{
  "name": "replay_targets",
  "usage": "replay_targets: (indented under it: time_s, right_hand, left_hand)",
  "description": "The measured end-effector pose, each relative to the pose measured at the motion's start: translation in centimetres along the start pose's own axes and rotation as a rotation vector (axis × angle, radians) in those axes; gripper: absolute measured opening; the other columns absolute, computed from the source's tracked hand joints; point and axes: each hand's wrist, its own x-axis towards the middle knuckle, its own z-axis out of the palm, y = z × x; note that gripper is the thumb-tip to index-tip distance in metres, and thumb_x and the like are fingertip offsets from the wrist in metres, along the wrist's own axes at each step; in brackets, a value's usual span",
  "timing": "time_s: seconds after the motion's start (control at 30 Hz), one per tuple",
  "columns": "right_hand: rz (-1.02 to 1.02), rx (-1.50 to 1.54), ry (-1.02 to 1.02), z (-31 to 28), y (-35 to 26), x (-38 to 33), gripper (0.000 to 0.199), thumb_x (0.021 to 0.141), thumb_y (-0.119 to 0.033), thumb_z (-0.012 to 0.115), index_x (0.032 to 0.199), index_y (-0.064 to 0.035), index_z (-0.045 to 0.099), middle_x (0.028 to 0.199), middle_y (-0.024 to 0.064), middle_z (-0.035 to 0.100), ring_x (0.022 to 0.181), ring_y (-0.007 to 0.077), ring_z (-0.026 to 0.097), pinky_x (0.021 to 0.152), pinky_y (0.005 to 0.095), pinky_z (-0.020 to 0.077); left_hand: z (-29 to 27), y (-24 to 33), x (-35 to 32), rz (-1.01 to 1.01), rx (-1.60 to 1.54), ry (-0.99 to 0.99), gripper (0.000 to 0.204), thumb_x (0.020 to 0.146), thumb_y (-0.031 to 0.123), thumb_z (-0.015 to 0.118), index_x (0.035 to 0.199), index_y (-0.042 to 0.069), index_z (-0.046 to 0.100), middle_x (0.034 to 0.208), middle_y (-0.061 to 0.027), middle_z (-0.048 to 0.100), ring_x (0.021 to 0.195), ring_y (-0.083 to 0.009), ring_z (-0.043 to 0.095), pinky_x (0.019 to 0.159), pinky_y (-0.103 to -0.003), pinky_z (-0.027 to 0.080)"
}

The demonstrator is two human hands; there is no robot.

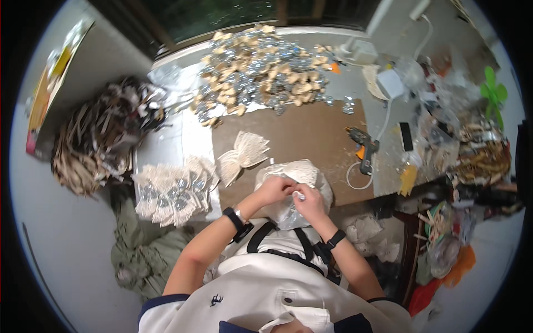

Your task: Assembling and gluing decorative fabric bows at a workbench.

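Note:
My left hand (pixel 276 189) and my right hand (pixel 309 201) meet over a clear plastic bag (pixel 288 215) at the table's near edge. The fingers of both are pinched together at the bag's mouth. A small white bit (pixel 300 195) shows between them, too small to name. Inside the bag, cream ribbed pieces (pixel 302 171) show beyond my fingers. A cream, bow-shaped ribbed piece (pixel 242 157) lies on the brown board (pixel 300 130), left of the bag. Farther left is a stack of similar cream pieces (pixel 176 191) with shiny clear parts on them.
A large heap of tan and silvery pieces (pixel 266 69) covers the back of the table. Brown strips (pixel 94 139) are bundled at the left. On the right lie a glue gun (pixel 363 150) with its cord, a dark phone-like slab (pixel 406 136), and plastic bags (pixel 438 127).

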Motion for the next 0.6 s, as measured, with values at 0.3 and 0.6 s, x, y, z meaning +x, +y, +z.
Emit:
replay_targets:
  time_s: [0.3,0.6]
  right_hand:
    - [-0.185,-0.129,0.05,-0.1,1.6,-1.8,0.014,0.078,-0.012,0.071,0.083,-0.0057,0.06,0.076,0.0101,0.063,0.069,0.0308,0.062,0.061,0.0401,0.0497]
    - [-0.217,-0.14,-0.273,-2.8,3.2,-3.7,0.013,0.079,-0.01,0.07,0.075,-0.0045,0.059,0.071,0.0119,0.057,0.065,0.0318,0.058,0.057,0.0409,0.0451]
  left_hand:
    - [-0.2,0.6,0.0,0.112,0.074,-0.083,0.011,0.073,0.012,0.066,0.083,0.007,0.069,0.074,-0.0125,0.066,0.068,-0.0286,0.064,0.065,-0.038,0.051]
    - [2.3,-1.3,-0.3,0.127,0.261,0.238,0.012,0.07,0.011,0.063,0.075,0.0,0.061,0.078,-0.0184,0.061,0.071,-0.0358,0.061,0.067,-0.044,0.052]
